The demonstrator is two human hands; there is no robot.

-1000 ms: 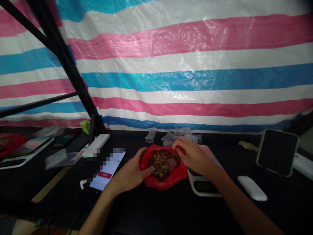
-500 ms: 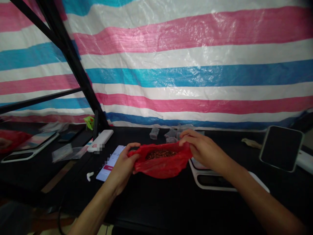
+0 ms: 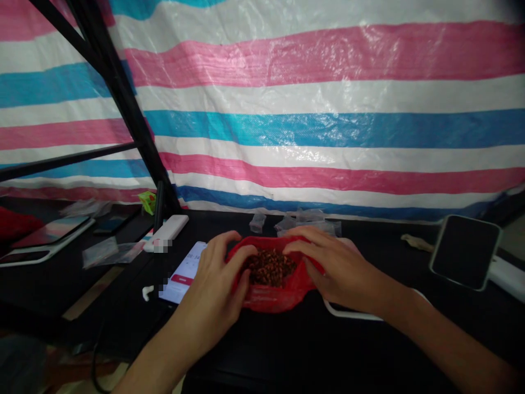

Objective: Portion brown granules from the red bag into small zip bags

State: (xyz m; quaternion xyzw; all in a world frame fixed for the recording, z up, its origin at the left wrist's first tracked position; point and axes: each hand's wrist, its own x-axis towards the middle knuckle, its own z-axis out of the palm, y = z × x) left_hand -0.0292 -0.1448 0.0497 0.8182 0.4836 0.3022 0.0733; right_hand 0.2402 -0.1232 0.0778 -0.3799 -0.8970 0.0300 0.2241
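A red plastic bag [image 3: 274,302] rests on the black table with its mouth wide apart. Inside it lies a heap of small reddish-brown dried bits [image 3: 268,268], too small to name. My left hand [image 3: 217,279] holds the bag's left rim, fingers bent over it and the thumb at the near side. On the right rim is my right hand [image 3: 338,268], its fingers curled inward over the edge. A white digital scale [image 3: 334,311] sits partly hidden under my right hand and forearm. Left of my left hand lies a lit phone [image 3: 184,276].
Small clear plastic bags [image 3: 305,218] lie behind the red bag. A white earbud [image 3: 146,293] and a white power bank [image 3: 170,230] are at left, near a black metal frame [image 3: 141,137]. Another scale [image 3: 49,254] stands far left. A dark-screened device [image 3: 465,251] stands at right.
Both hands have moved closer together and lower over the bag. Its mouth has become wider and rounder, showing more of the brown bits. The view has shifted slightly.
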